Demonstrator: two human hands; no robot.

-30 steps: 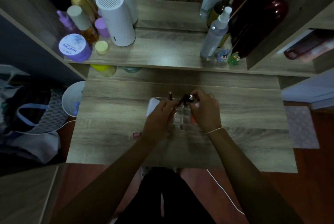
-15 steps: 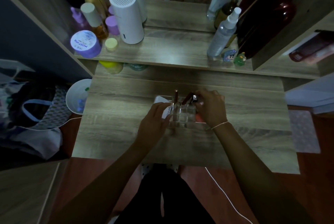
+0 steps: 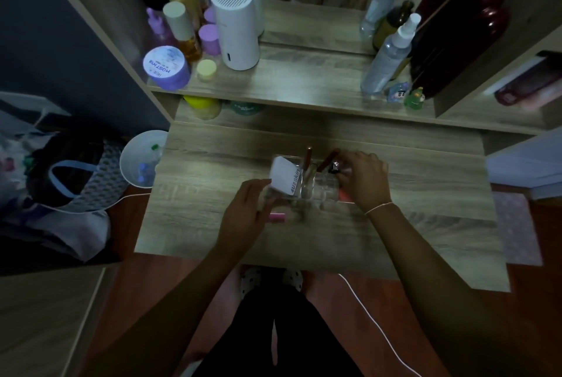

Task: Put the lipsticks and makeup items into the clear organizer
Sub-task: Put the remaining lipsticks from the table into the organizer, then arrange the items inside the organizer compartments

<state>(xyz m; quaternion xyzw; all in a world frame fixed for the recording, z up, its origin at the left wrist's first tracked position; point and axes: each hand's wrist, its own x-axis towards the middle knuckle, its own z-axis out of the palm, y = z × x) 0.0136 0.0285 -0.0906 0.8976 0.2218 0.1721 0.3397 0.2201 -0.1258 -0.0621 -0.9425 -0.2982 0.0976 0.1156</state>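
Note:
The clear organizer (image 3: pixel 317 186) stands mid-table on the wooden vanity top (image 3: pixel 213 170). A white tube (image 3: pixel 284 176) leans in its left part, and two dark slim lipsticks (image 3: pixel 309 158) stand upright in it. My right hand (image 3: pixel 366 180) is at the organizer's right side, shut on a small dark lipstick with a shiny cap (image 3: pixel 334 167) held over the compartments. A coral item (image 3: pixel 346 195) shows under that hand. My left hand (image 3: pixel 244 209) is by the organizer's left front corner, fingers closed on a pink lipstick (image 3: pixel 278 217) low over the table.
The raised shelf behind holds a purple jar (image 3: pixel 165 68), a white cylinder device (image 3: pixel 235 27), a spray bottle (image 3: pixel 387 57) and small figurines (image 3: pixel 398 91). A white bowl (image 3: pixel 138 161) and a bag (image 3: pixel 70 170) sit left of the table. A white cable (image 3: pixel 380 331) runs below.
My left hand has drawn back from the organizer's left side toward me and now has the pink lipstick. My right hand stays at the organizer's right with the dark lipstick.

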